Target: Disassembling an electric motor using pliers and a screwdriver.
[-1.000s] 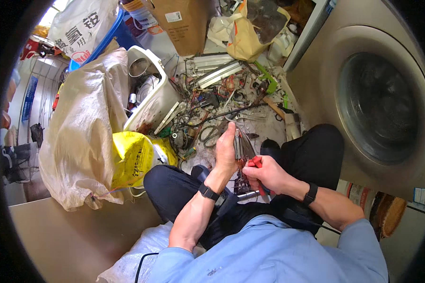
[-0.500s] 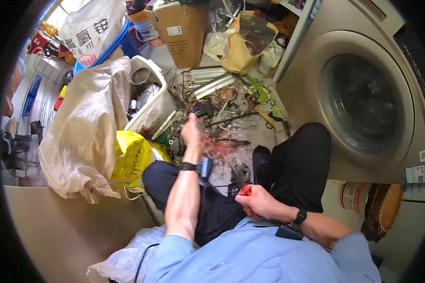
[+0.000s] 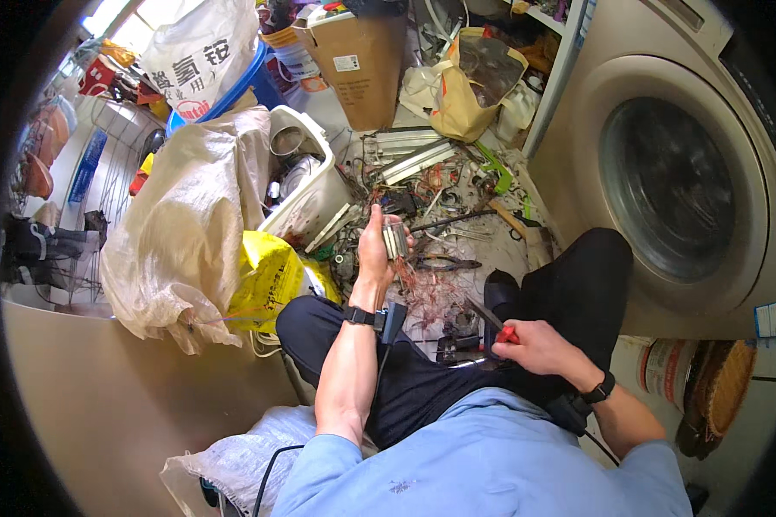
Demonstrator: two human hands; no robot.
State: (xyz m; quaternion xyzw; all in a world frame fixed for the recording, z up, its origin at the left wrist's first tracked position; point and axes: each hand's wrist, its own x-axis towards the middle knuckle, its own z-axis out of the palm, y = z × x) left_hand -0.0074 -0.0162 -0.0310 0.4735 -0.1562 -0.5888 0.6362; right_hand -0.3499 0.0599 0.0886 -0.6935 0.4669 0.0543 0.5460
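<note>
**Scrap motor part lifted clear of the lap, cutters parked on the knee**

Item one: left hand (image 3: 373,250) is gripping a small metal motor core (image 3: 394,239), fingers closed round it, with a tuft of copper wire (image 3: 405,277) hanging beneath. A second ago both hands were meeting over the lap with the tool at the piece; now the left arm is stretching out toward twelve o'clock, holding the core over the scrap pile (image 3: 440,185). Judging by that, the cutting stroke is finished and the piece is being carried off or looked over.

Item two: right hand (image 3: 535,345) is closing on red-handled cutters (image 3: 491,320), blade pointing toward eleven o'clock, resting idle on the black trouser knee, well apart from the core.

Surroundings: washing machine (image 3: 681,189) at two o'clock; white plastic bin (image 3: 306,185) of metal oddments at eleven; yellow bag (image 3: 267,276) and a large pale sack (image 3: 190,224) at nine to ten; cardboard box (image 3: 362,60) at twelve; loose pliers (image 3: 444,264) lying on the floor just beside the core.
</note>
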